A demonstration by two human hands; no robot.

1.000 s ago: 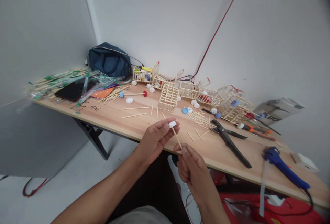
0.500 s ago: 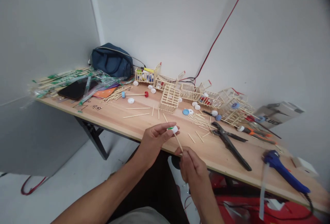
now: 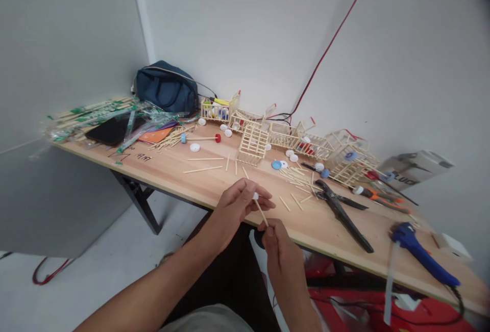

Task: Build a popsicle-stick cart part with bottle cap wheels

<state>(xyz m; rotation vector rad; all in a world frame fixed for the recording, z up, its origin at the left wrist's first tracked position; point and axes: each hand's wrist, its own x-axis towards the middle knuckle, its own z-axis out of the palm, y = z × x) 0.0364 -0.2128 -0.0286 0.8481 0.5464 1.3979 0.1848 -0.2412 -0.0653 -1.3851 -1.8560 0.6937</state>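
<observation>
My left hand (image 3: 242,200) is closed around a white bottle cap (image 3: 255,196), with its thumb over the cap and most of the cap hidden. A thin wooden stick (image 3: 262,211) runs from the cap down to my right hand (image 3: 278,240), whose thumb and fingers pinch its lower end. Both hands are just above the table's front edge. Beyond them stands a small slatted stick frame (image 3: 252,144), with loose sticks (image 3: 290,203) to its right. A stick axle (image 3: 201,138) with a blue and a red cap lies farther left.
A black cutting tool (image 3: 342,214) and a blue glue gun (image 3: 424,255) lie at the right, near orange-handled pliers (image 3: 383,199). More stick-built carts (image 3: 314,146) line the wall. At the left are a dark bag (image 3: 166,90), a phone (image 3: 111,130) and plastic-wrapped sticks (image 3: 88,115).
My left hand has turned, and its thumb now covers more of the cap; the green mark no longer shows. My right hand has shifted slightly, still pinching the stick.
</observation>
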